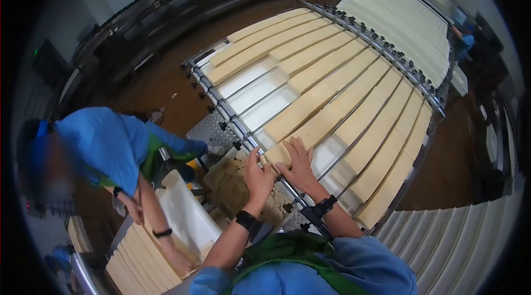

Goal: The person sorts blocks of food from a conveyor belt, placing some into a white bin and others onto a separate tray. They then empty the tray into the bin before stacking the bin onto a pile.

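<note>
My left hand [258, 177] is at the near end of a pale yellow slab [277, 154], its thumb and fingers curled against that end. My right hand [300, 169] lies over the same slab from the right, fingers bent across its top and thumb at the near side. The slab sits in a lane of the conveyor, just inside the metal side rail [241, 125]. I wear a dark band on each wrist. Long rows of similar slabs [332, 104] fill neighbouring lanes, split by thin rods. The slab's underside is hidden.
White belt [251, 82] shows in gaps between slabs. Left of me a co-worker in a blue top [102, 137] leans over a stack of slabs [138, 259]. A bin of broken pieces [229, 181] stands below the rail. A ridged white surface [442, 245] lies at right.
</note>
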A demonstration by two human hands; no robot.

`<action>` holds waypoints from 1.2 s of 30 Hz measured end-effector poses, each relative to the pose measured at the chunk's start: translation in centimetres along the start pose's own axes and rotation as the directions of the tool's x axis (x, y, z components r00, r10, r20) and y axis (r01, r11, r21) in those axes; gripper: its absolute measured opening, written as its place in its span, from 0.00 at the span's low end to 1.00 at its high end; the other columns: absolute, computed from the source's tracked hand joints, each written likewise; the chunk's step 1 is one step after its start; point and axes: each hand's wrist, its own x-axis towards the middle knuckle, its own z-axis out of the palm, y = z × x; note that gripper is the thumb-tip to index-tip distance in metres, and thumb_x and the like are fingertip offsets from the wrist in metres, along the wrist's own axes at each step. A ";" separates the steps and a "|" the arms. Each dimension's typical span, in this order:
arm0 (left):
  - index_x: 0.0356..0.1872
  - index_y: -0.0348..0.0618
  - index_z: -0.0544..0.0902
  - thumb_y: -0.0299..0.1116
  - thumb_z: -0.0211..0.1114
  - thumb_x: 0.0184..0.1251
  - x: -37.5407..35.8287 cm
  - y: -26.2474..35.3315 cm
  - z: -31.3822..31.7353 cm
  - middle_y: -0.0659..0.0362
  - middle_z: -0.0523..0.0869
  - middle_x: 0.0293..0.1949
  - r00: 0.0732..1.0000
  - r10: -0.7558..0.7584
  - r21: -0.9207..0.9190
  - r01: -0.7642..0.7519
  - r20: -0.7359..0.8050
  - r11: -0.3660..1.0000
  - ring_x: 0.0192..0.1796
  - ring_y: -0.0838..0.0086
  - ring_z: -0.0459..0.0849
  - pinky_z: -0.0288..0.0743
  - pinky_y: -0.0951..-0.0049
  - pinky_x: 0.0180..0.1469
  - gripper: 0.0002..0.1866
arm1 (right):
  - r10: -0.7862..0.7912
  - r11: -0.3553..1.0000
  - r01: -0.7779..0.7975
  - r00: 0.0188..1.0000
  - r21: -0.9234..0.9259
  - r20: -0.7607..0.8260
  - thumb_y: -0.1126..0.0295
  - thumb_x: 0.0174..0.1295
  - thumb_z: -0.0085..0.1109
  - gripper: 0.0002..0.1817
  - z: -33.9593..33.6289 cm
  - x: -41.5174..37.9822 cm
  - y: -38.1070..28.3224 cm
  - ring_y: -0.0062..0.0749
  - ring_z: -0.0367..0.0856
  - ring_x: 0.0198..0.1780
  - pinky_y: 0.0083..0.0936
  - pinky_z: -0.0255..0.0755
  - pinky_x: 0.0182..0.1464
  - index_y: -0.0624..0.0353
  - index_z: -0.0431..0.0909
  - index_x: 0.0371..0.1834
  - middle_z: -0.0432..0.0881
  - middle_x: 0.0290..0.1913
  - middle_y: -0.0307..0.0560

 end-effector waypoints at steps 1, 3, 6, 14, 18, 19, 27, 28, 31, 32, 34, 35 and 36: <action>0.72 0.47 0.75 0.22 0.65 0.67 0.0 -0.2 -0.3 0.49 0.83 0.60 0.998 0.059 -0.011 -0.058 0.011 0.998 0.57 0.60 0.86 0.84 0.65 0.53 0.30 | -0.033 0.996 0.032 0.999 -0.087 -0.009 0.47 0.64 0.68 0.43 0.2 0.0 -0.9 0.59 0.48 0.86 0.79 0.28 0.77 0.51 0.66 0.80 0.58 0.82 0.58; 0.72 0.48 0.75 0.19 0.63 0.68 -0.3 0.3 2.9 0.49 0.85 0.56 0.996 0.083 -0.120 -0.084 -0.012 0.989 0.55 0.60 0.87 0.84 0.67 0.49 0.30 | -0.105 0.959 0.110 0.994 -0.260 0.034 0.50 0.65 0.68 0.41 -2.5 0.2 -0.1 0.59 0.50 0.85 0.79 0.29 0.77 0.51 0.66 0.80 0.61 0.80 0.59; 0.66 0.44 0.79 0.16 0.61 0.66 -0.2 -1.5 -0.8 0.49 0.85 0.55 0.999 0.020 -0.247 -0.008 0.045 0.969 0.55 0.60 0.86 0.82 0.66 0.51 0.26 | -0.231 0.920 0.197 0.971 -0.340 -0.062 0.61 0.64 0.68 0.37 0.5 0.0 -2.7 0.54 0.58 0.82 0.81 0.33 0.77 0.46 0.69 0.78 0.67 0.76 0.53; 0.63 0.40 0.79 0.23 0.64 0.69 -5.1 -6.4 -3.7 0.45 0.79 0.63 0.960 -0.096 -0.134 0.062 -0.263 0.989 0.64 0.48 0.80 0.73 0.57 0.66 0.21 | -0.456 0.758 0.394 0.890 -0.519 0.010 0.62 0.55 0.74 0.19 1.9 0.4 -2.1 0.45 0.68 0.78 0.80 0.44 0.77 0.39 0.87 0.52 0.75 0.70 0.47; 0.68 0.41 0.76 0.36 0.68 0.73 -8.2 -8.4 -4.9 0.39 0.67 0.75 0.980 -0.149 -0.148 0.129 -0.132 0.981 0.77 0.42 0.66 0.61 0.54 0.79 0.25 | -0.438 0.785 0.361 0.898 -0.503 -0.039 0.61 0.59 0.75 0.16 1.8 0.0 -2.6 0.44 0.70 0.76 0.76 0.47 0.77 0.38 0.88 0.52 0.76 0.69 0.46; 0.68 0.41 0.76 0.36 0.68 0.73 -9.0 -8.5 -6.1 0.39 0.67 0.75 0.976 -0.169 -0.150 0.148 -0.140 0.977 0.77 0.42 0.66 0.61 0.54 0.79 0.25 | -0.440 0.785 0.374 0.898 -0.494 -0.019 0.61 0.59 0.75 0.16 1.9 0.0 -2.5 0.44 0.70 0.76 0.76 0.47 0.77 0.38 0.88 0.52 0.76 0.69 0.46; 0.54 0.40 0.85 0.21 0.65 0.70 -15.7 -13.4 -14.4 0.49 0.85 0.51 0.945 -0.089 -0.073 0.069 -0.313 0.995 0.48 0.58 0.88 0.86 0.64 0.50 0.13 | -0.447 0.786 0.349 0.891 -0.511 -0.080 0.67 0.58 0.74 0.18 2.5 -0.2 -2.7 0.40 0.72 0.73 0.68 0.45 0.81 0.38 0.88 0.53 0.77 0.68 0.42; 0.54 0.40 0.85 0.21 0.65 0.70 -16.5 -13.8 -15.5 0.49 0.85 0.51 0.943 -0.092 -0.072 0.073 -0.320 0.995 0.48 0.58 0.88 0.86 0.64 0.50 0.13 | -0.457 0.782 0.352 0.885 -0.514 -0.089 0.68 0.58 0.74 0.19 2.6 -0.2 -2.8 0.39 0.73 0.73 0.67 0.45 0.81 0.38 0.87 0.53 0.77 0.68 0.41; 0.52 0.38 0.85 0.19 0.64 0.71 -19.2 -14.7 -17.7 0.51 0.85 0.49 0.881 -0.183 -0.061 0.174 -0.436 0.983 0.50 0.63 0.87 0.86 0.67 0.45 0.12 | -0.454 0.783 0.351 0.887 -0.514 -0.085 0.69 0.57 0.74 0.20 2.7 -0.2 -2.8 0.39 0.73 0.73 0.67 0.46 0.81 0.37 0.87 0.54 0.77 0.68 0.41; 0.52 0.38 0.85 0.19 0.63 0.71 -20.0 -14.8 -18.0 0.51 0.85 0.49 0.864 -0.165 -0.025 0.175 -0.476 0.984 0.49 0.63 0.87 0.86 0.68 0.45 0.12 | -0.459 0.781 0.360 0.885 -0.511 -0.078 0.69 0.57 0.74 0.20 2.8 -0.2 -2.9 0.39 0.73 0.73 0.67 0.46 0.81 0.37 0.87 0.54 0.77 0.68 0.41; 0.52 0.38 0.85 0.19 0.62 0.71 -21.4 -15.5 -18.3 0.52 0.85 0.49 0.843 -0.153 0.017 0.188 -0.516 0.982 0.50 0.64 0.86 0.85 0.69 0.46 0.12 | -0.462 0.778 0.354 0.882 -0.518 -0.091 0.69 0.61 0.72 0.14 2.8 -0.1 -3.2 0.40 0.75 0.71 0.66 0.47 0.80 0.42 0.89 0.50 0.79 0.66 0.43; 0.52 0.38 0.85 0.19 0.62 0.71 -22.0 -15.9 -18.3 0.52 0.85 0.49 0.838 -0.156 0.014 0.192 -0.523 0.981 0.50 0.64 0.86 0.85 0.69 0.46 0.12 | -0.469 0.776 0.363 0.879 -0.516 -0.087 0.69 0.61 0.72 0.14 2.9 -0.1 -3.3 0.40 0.75 0.71 0.66 0.47 0.80 0.42 0.89 0.50 0.79 0.66 0.43; 0.52 0.39 0.85 0.19 0.62 0.71 -22.6 -16.0 -18.2 0.52 0.85 0.49 0.838 -0.183 0.001 0.213 -0.514 0.977 0.51 0.64 0.86 0.85 0.68 0.46 0.12 | -0.461 0.778 0.356 0.883 -0.518 -0.086 0.69 0.61 0.72 0.13 2.9 -0.1 -3.2 0.41 0.75 0.71 0.66 0.47 0.80 0.41 0.90 0.49 0.79 0.68 0.44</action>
